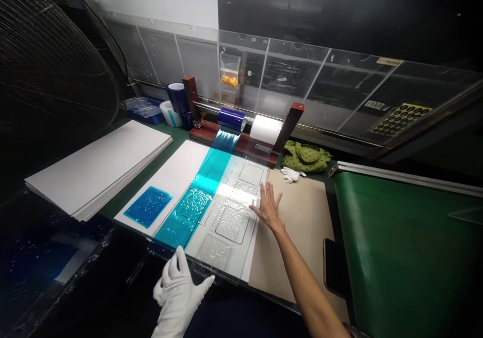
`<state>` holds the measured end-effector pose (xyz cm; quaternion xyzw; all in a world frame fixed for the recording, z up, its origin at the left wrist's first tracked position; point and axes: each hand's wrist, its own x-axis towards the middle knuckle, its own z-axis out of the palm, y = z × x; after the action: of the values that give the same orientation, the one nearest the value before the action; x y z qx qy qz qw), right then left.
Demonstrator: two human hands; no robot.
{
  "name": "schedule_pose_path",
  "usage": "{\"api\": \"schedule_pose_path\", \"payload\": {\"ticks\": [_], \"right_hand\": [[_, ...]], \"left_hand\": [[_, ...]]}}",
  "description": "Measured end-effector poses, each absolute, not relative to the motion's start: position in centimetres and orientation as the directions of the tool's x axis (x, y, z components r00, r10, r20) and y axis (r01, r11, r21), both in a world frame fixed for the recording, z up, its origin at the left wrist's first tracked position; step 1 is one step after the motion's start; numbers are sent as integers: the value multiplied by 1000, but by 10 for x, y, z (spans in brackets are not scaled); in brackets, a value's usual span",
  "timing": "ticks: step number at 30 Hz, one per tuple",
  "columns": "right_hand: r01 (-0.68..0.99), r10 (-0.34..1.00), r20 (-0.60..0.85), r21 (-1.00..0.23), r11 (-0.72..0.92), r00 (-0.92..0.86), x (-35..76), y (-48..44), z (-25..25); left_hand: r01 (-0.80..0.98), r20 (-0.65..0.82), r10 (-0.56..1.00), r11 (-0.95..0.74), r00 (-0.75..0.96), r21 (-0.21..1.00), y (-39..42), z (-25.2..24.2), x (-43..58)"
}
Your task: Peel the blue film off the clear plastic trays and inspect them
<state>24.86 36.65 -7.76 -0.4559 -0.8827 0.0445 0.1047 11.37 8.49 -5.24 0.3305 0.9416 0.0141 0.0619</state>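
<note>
Clear film [230, 222] lies under the open right hand [267, 207]; open gloved left hand [177, 290] near its edge.

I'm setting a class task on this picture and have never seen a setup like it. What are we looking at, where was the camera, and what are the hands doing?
This is one picture from a camera worn on a person's head, looking forward and down at a long workbench. The bare right hand is spread, fingers apart, at the edge of a clear plastic film with square outlines in it. The film lies over a white sheet. The left hand wears a white glove and visibly holds nothing. Behind them, a wooden stand carries a blue film roll and a white roll. A blue film strip runs from the blue roll across the sheet. A stack of white boards lies to the left, and a tan board to the right.
</note>
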Motion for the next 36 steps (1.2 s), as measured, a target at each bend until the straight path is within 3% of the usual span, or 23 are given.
{"api": "schedule_pose_path", "payload": {"ticks": [5, 12, 16, 21, 24, 28, 36], "right_hand": [[968, 986, 66, -191, 165, -155, 326, 311, -84], [999, 994, -106, -36, 36, -40, 393, 269, -123], [990, 990, -90, -97, 104, -113, 403, 272, -130], [902, 923, -212, -366, 229, -321, 372, 261, -101], [792, 869, -111, -479, 378, -482, 325, 244, -80], [748, 809, -48, -415, 517, -586, 258, 228, -68], [735, 715, -173, -195, 649, -677, 182, 224, -70]], "left_hand": [[591, -117, 601, 799, -790, 113, 94, -41, 112], [620, -115, 637, 769, -762, 154, 106, -39, 91], [630, -87, 645, 761, -759, 152, 111, -50, 75], [697, -75, 714, 697, -696, 168, 114, -66, 61], [742, -87, 760, 649, -644, 172, 115, -78, 52], [829, -154, 846, 532, -510, 175, 121, -97, 39], [884, -302, 876, 437, -377, 166, 130, -134, 22]]}}
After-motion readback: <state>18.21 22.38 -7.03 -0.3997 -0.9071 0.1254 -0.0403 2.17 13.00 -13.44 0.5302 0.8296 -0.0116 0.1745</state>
